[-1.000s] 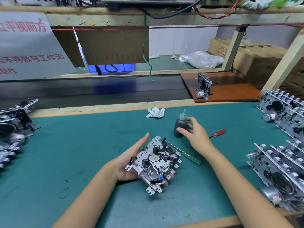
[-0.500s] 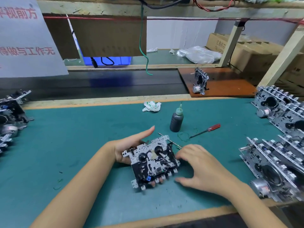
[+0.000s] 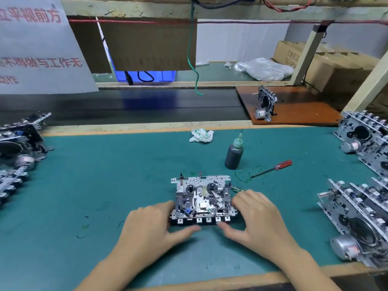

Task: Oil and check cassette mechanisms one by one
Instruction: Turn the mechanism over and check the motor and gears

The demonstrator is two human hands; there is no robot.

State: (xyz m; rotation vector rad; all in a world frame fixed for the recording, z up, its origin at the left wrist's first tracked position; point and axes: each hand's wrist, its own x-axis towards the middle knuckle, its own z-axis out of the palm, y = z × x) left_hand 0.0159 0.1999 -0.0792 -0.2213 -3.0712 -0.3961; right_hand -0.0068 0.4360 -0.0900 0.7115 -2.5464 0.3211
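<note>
Arms: both forearms reach forward from the near edge of the surface [image 3: 88, 185], converging on the centre.
Left hand [image 3: 151, 224]: palm down at the left end of the cassette mechanism [image 3: 202, 199], fingers curled around its left side, thumb stretched along the near edge under the row of keys; it grips the unit.
Right hand [image 3: 256, 219]: palm down at the right end, fingers curled over the right side, thumb pointing left along the near edge; it holds the unit too.
Cassette mechanism: lies flat on the green mat in the middle of the surface, between the two hands, keys toward the person.
Oil bottle [image 3: 234, 153]: stands upright behind and right of the mechanism, apart from both hands.
Red-handled screwdriver [image 3: 273, 168]: lies on the mat just right of the bottle.
Other mechanisms [image 3: 361, 219]: stacked along the right edge; more at the left edge.
Crumpled wrapper [image 3: 201, 135]: near the far edge.
</note>
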